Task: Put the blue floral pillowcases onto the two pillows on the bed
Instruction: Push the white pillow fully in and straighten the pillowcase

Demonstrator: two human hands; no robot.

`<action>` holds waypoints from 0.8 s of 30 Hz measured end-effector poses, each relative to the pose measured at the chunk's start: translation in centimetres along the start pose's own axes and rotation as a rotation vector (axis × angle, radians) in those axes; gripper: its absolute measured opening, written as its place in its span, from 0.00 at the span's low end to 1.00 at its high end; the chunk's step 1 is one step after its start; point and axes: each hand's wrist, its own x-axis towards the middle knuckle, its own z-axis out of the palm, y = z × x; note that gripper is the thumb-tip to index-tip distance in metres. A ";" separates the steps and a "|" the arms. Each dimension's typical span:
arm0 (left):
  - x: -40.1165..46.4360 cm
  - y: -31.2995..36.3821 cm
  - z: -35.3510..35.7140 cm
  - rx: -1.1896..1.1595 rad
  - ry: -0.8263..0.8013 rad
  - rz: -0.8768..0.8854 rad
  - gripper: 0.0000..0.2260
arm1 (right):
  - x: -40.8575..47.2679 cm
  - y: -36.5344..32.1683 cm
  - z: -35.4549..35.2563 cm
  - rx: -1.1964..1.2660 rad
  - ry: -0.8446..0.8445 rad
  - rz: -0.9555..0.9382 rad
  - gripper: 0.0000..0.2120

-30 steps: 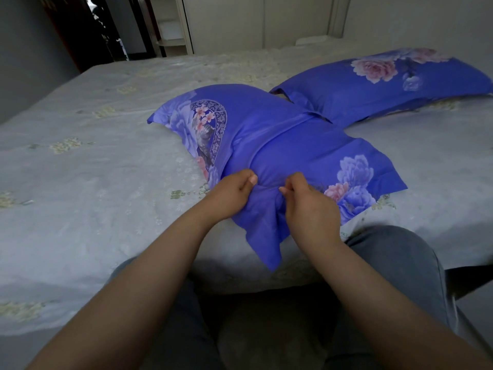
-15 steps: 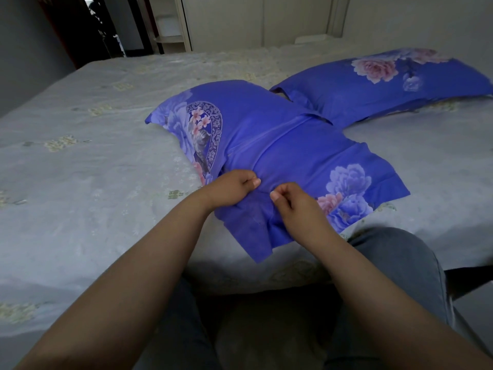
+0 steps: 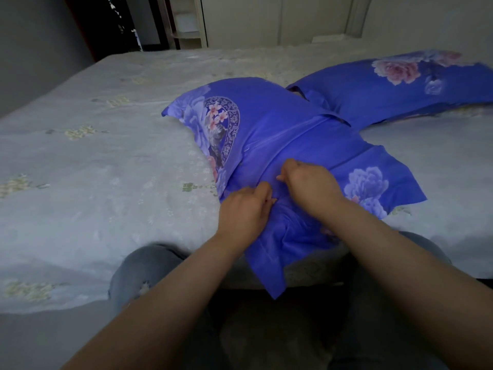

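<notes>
A pillow in a blue floral pillowcase (image 3: 288,134) lies at the bed's near edge, one loose corner of the case hanging over the side. My left hand (image 3: 244,209) pinches the cloth at the near end of the case. My right hand (image 3: 309,182) pinches the same cloth just beyond it, knuckles up, almost touching the left. A second pillow in a matching blue floral case (image 3: 394,89) lies behind, at the far right of the bed.
The bed (image 3: 106,166) is covered by a pale sheet with small flower prints. My knees in grey jeans (image 3: 138,273) press against its near edge. A cupboard and a dark doorway (image 3: 106,25) stand beyond the bed.
My right hand has moved forward along the pillowcase, away from me, and now sits beyond the left. The left hand holds about where it was. The near pillow has barely shifted.
</notes>
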 end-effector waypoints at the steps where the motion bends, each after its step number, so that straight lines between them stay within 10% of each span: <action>1: -0.4 0.3 -0.1 -0.046 0.014 -0.061 0.10 | 0.2 0.3 -0.2 0.018 -0.052 -0.010 0.13; 6: -2.1 1.3 -0.6 -0.243 0.081 -0.176 0.16 | -0.6 0.4 -0.3 0.014 -0.216 -0.068 0.19; 17: -5.5 1.6 0.6 0.027 -0.021 0.173 0.32 | 1.7 -1.0 -2.1 -0.085 -0.080 -0.081 0.19; 24: -4.7 1.6 1.4 0.172 -0.058 0.304 0.10 | 2.9 3.9 -0.5 -0.019 -0.043 0.172 0.20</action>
